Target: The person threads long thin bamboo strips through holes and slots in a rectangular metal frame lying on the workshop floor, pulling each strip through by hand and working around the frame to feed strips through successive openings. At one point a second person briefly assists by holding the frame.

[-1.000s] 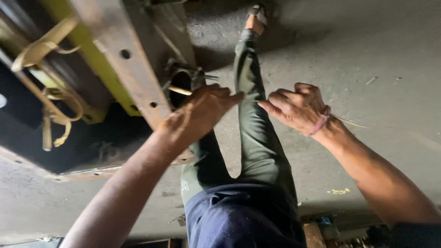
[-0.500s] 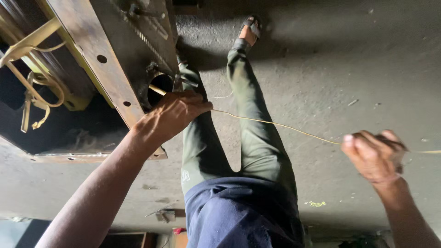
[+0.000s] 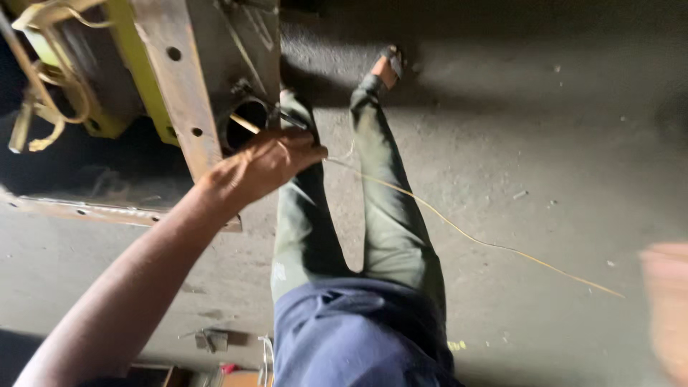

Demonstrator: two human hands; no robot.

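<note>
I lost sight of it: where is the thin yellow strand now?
In the head view, the yellow strand runs from the left hand at the round opening of the metal machine, across the concrete floor, toward the blurred right hand.

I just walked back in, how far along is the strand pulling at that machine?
Done: a length of yellow strand already runs out from the round opening across the floor. In hand: left hand at the opening, blurred right hand beyond the strand's far end. What remains inside can't be seen.

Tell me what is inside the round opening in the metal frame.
A thin yellowish strand leaves the round opening past the left hand. The inside is dark; anything deeper is hidden.
</note>
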